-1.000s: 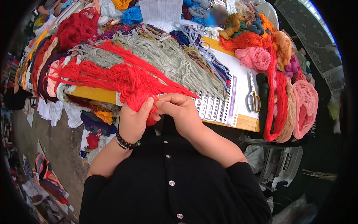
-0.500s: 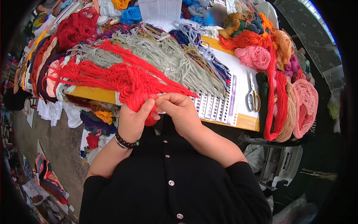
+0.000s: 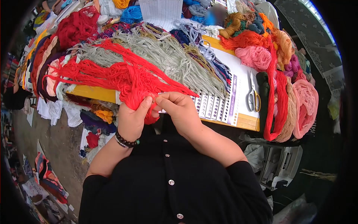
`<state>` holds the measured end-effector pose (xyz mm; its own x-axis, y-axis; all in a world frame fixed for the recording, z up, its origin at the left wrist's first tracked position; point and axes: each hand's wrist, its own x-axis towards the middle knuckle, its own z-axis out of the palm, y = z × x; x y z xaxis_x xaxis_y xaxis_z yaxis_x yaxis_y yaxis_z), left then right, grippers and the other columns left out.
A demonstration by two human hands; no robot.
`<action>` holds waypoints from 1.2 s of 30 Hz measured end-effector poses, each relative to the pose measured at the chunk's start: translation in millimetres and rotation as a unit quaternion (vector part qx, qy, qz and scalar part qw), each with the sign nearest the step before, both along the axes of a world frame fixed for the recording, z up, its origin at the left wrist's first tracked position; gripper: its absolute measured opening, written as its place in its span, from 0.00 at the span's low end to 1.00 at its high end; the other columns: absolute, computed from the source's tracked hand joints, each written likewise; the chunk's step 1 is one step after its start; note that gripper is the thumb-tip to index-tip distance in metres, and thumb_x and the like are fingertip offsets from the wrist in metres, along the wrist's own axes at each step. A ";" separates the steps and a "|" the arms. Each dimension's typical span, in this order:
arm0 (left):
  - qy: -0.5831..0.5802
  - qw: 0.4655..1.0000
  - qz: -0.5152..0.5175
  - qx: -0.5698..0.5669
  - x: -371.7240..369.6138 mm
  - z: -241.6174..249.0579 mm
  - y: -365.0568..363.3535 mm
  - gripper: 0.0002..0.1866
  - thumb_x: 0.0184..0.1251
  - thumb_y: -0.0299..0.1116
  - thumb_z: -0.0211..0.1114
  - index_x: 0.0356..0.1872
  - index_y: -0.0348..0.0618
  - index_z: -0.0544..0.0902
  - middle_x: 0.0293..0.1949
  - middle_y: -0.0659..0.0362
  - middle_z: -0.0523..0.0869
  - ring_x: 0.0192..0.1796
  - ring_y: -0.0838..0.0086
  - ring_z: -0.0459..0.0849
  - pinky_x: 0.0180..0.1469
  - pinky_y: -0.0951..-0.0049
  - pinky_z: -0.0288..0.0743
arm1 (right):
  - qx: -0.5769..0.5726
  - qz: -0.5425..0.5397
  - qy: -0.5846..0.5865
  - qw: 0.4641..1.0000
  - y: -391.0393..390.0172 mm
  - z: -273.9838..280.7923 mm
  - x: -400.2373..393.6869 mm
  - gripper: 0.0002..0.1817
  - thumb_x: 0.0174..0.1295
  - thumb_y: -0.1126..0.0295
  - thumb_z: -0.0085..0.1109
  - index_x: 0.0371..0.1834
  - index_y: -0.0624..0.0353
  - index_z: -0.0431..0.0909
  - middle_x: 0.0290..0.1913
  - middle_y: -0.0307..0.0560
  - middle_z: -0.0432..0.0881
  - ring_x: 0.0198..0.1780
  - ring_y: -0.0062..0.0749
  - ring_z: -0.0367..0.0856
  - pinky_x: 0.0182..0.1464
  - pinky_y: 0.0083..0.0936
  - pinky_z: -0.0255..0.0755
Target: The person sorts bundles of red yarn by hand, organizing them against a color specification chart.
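The left hand (image 3: 132, 121) is closed around the gathered near end of a bundle of red yarn (image 3: 126, 76), whose strands fan away to the far left over the grey yarn (image 3: 167, 56) on the table (image 3: 93, 93). Just right of it, the right hand (image 3: 181, 110) pinches a few red strands between thumb and fingertips, touching the left hand's grip. Scissors (image 3: 253, 95) lie well to the right.

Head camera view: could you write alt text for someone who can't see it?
Left hand and right hand grip a bundle of red yarn at a table edge heaped with coloured yarn; scissors lie to the right.
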<state>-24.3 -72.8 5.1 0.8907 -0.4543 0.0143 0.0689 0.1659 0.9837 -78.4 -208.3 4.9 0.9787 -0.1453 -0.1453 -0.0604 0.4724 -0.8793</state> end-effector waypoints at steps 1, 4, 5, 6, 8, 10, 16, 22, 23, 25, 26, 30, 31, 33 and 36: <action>0.013 1.000 -0.004 -0.001 -0.5 0.0 0.1 0.06 0.68 0.27 0.57 0.39 0.36 0.80 0.30 0.61 0.82 0.27 0.81 0.78 0.30 0.82 0.72 | -0.002 -0.001 0.004 1.000 -0.3 0.0 0.1 0.07 0.64 0.75 0.53 0.36 0.69 0.78 0.28 0.44 0.81 0.31 0.25 0.79 0.38 0.20 0.72; 0.020 1.000 -0.011 0.013 0.4 -1.1 1.5 0.06 0.67 0.27 0.57 0.39 0.36 0.80 0.30 0.61 0.82 0.27 0.82 0.78 0.30 0.82 0.72 | 0.000 0.001 0.001 1.000 0.8 -3.3 0.0 0.07 0.64 0.75 0.52 0.35 0.68 0.78 0.28 0.44 0.81 0.31 0.24 0.79 0.39 0.20 0.71; 0.014 0.999 -0.012 0.029 1.2 -1.6 2.3 0.06 0.67 0.27 0.58 0.39 0.36 0.80 0.30 0.61 0.82 0.28 0.82 0.78 0.30 0.82 0.73 | 0.000 0.001 0.002 1.000 1.5 -4.3 -0.1 0.07 0.64 0.75 0.52 0.35 0.68 0.78 0.28 0.44 0.81 0.31 0.24 0.79 0.39 0.20 0.71; 0.014 0.999 -0.012 0.029 1.5 -1.6 2.8 0.06 0.67 0.27 0.58 0.39 0.36 0.80 0.30 0.61 0.82 0.28 0.82 0.78 0.30 0.82 0.73 | -0.010 -0.002 0.003 1.000 2.2 -5.3 -0.1 0.07 0.64 0.74 0.52 0.35 0.68 0.78 0.28 0.44 0.81 0.31 0.24 0.79 0.39 0.19 0.71; 0.022 0.999 -0.018 0.020 1.3 -1.5 3.9 0.05 0.67 0.27 0.57 0.38 0.36 0.80 0.33 0.60 0.83 0.32 0.81 0.79 0.34 0.81 0.74 | -0.021 -0.003 0.005 1.000 2.1 -5.0 -0.2 0.07 0.65 0.74 0.52 0.35 0.67 0.78 0.28 0.43 0.81 0.30 0.23 0.79 0.39 0.18 0.71; 0.012 1.000 0.007 0.012 2.0 -6.4 2.2 0.05 0.67 0.27 0.57 0.39 0.37 0.79 0.33 0.59 0.83 0.33 0.79 0.80 0.36 0.79 0.75 | -0.037 0.008 0.014 0.999 0.7 -2.6 -0.6 0.05 0.64 0.75 0.52 0.36 0.64 0.78 0.30 0.42 0.81 0.34 0.23 0.79 0.43 0.21 0.71; 0.166 0.959 -0.085 -0.212 18.2 -4.4 12.5 0.11 0.73 0.32 0.47 0.44 0.36 0.74 0.28 0.55 0.81 0.35 0.69 0.81 0.54 0.61 0.72 | 0.294 -0.022 0.006 0.956 -18.4 -7.1 7.2 0.09 0.64 0.69 0.51 0.35 0.64 0.77 0.27 0.42 0.77 0.34 0.24 0.76 0.41 0.22 0.69; 0.135 0.957 -0.201 -0.162 9.3 1.5 11.6 0.24 0.61 0.23 0.48 0.60 0.28 0.68 0.38 0.52 0.84 0.42 0.71 0.81 0.54 0.71 0.69 | 0.059 0.072 -0.006 0.996 -6.0 10.8 0.9 0.09 0.60 0.72 0.51 0.36 0.62 0.80 0.22 0.36 0.76 0.21 0.14 0.65 0.27 0.14 0.55; 0.119 0.971 -0.159 -0.132 5.2 2.0 7.7 0.23 0.62 0.22 0.48 0.60 0.29 0.68 0.42 0.52 0.82 0.42 0.72 0.81 0.54 0.71 0.69 | 0.066 0.070 -0.010 0.995 -4.5 9.9 0.2 0.07 0.60 0.73 0.53 0.34 0.64 0.80 0.20 0.37 0.76 0.21 0.15 0.66 0.27 0.14 0.56; 0.103 0.983 -0.117 -0.102 0.8 1.0 5.0 0.22 0.62 0.21 0.48 0.60 0.30 0.69 0.46 0.53 0.81 0.42 0.73 0.80 0.54 0.72 0.69 | 0.064 0.055 -0.001 0.996 -0.3 6.7 0.9 0.06 0.60 0.74 0.54 0.32 0.64 0.80 0.20 0.37 0.75 0.20 0.15 0.67 0.27 0.14 0.57; 0.078 0.987 -0.115 -0.085 -0.1 -1.5 4.8 0.23 0.62 0.20 0.48 0.60 0.31 0.69 0.49 0.54 0.80 0.43 0.74 0.80 0.54 0.73 0.69 | 0.062 0.041 0.008 0.997 1.1 5.8 1.3 0.05 0.60 0.75 0.55 0.30 0.64 0.79 0.19 0.37 0.75 0.19 0.16 0.68 0.26 0.15 0.58; 0.021 0.992 -0.124 -0.032 -1.6 -6.4 3.5 0.22 0.63 0.19 0.48 0.60 0.34 0.69 0.47 0.55 0.80 0.37 0.77 0.80 0.46 0.77 0.73 | 0.039 0.026 0.036 0.998 1.8 5.2 2.2 0.06 0.60 0.75 0.56 0.27 0.64 0.78 0.19 0.38 0.74 0.18 0.18 0.68 0.24 0.17 0.62; 0.021 0.992 -0.124 -0.031 -1.8 -4.8 3.8 0.22 0.63 0.19 0.48 0.60 0.34 0.69 0.47 0.55 0.80 0.37 0.77 0.80 0.46 0.77 0.73 | 0.060 0.034 0.039 0.997 0.9 4.3 1.6 0.06 0.61 0.75 0.56 0.27 0.64 0.78 0.19 0.38 0.74 0.18 0.20 0.69 0.25 0.18 0.65; 0.084 0.983 -0.157 -0.034 -1.7 1.3 5.2 0.22 0.63 0.20 0.49 0.60 0.33 0.69 0.42 0.56 0.81 0.29 0.79 0.78 0.35 0.80 0.73 | 0.081 0.042 0.042 0.995 -1.3 4.1 -0.2 0.06 0.61 0.75 0.55 0.28 0.65 0.78 0.19 0.39 0.74 0.17 0.22 0.70 0.25 0.19 0.67; 0.117 0.980 -0.156 -0.044 0.9 4.0 9.0 0.22 0.63 0.21 0.49 0.60 0.33 0.70 0.37 0.57 0.82 0.23 0.80 0.76 0.28 0.82 0.71 | 0.116 0.065 0.018 0.991 -2.8 5.2 -1.7 0.06 0.61 0.75 0.55 0.28 0.65 0.77 0.19 0.40 0.74 0.18 0.27 0.75 0.27 0.23 0.71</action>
<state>-23.4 -63.8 9.2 0.6927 -0.7107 -0.1230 0.3523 0.1846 0.9175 -80.2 -211.1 10.1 0.9805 0.0238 -0.1950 -0.1637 0.6474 -0.7443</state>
